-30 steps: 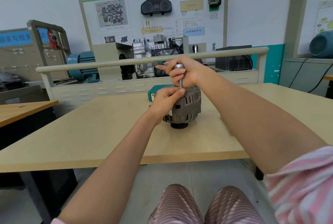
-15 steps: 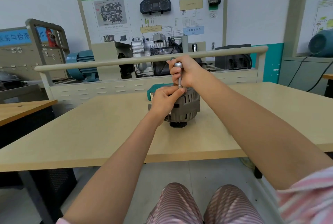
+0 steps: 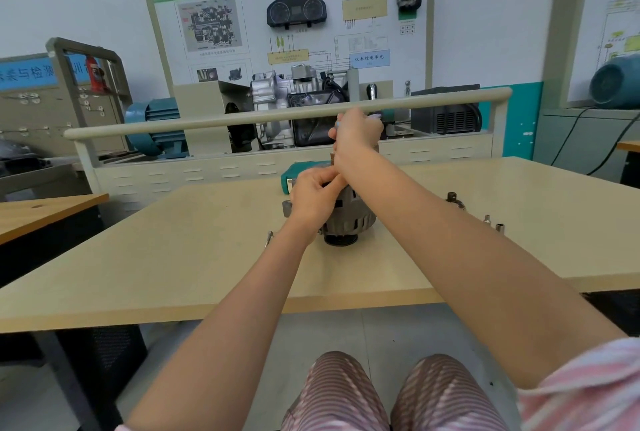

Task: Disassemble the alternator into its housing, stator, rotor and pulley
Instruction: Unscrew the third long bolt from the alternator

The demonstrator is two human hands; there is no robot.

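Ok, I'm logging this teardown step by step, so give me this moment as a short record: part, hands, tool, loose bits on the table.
part: grey ribbed metal alternator, standing on the beige wooden table, black pulley end down
left hand: fingers curled, gripping the alternator's top
right hand: raised above it, holding a silver metal driver tool, mostly hidden
loose bits: two small silver sockets and a dark metal fitting to the right
behind: teal plastic case
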